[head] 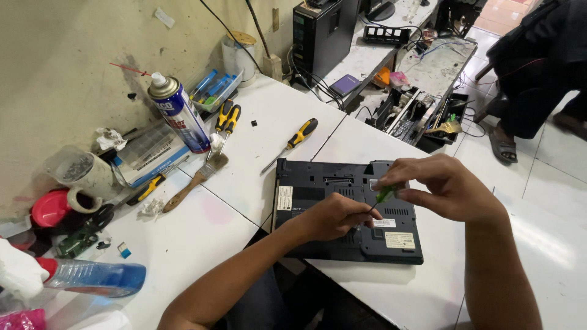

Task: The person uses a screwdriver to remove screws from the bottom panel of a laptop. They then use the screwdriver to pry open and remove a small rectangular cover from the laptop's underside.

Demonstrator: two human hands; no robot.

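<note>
A dark laptop (318, 189) lies upside down on the white table (391, 293), its underside with labels and vents facing up. My right hand (443, 186) grips the green handle of a small screwdriver (384, 195), held tilted over the laptop's middle. My left hand (333, 217) rests on the laptop base with its fingers curled around the screwdriver's shaft near the tip. The tip itself is hidden under my fingers.
A yellow-and-black screwdriver (292, 143) lies behind the laptop. Further left are a paintbrush (194, 182), a spray can (179, 113), more screwdrivers (227, 119), a mug (85, 177) and a blue spray bottle (92, 276). A computer tower (321, 33) stands at the back. Another person (532, 67) sits at the far right.
</note>
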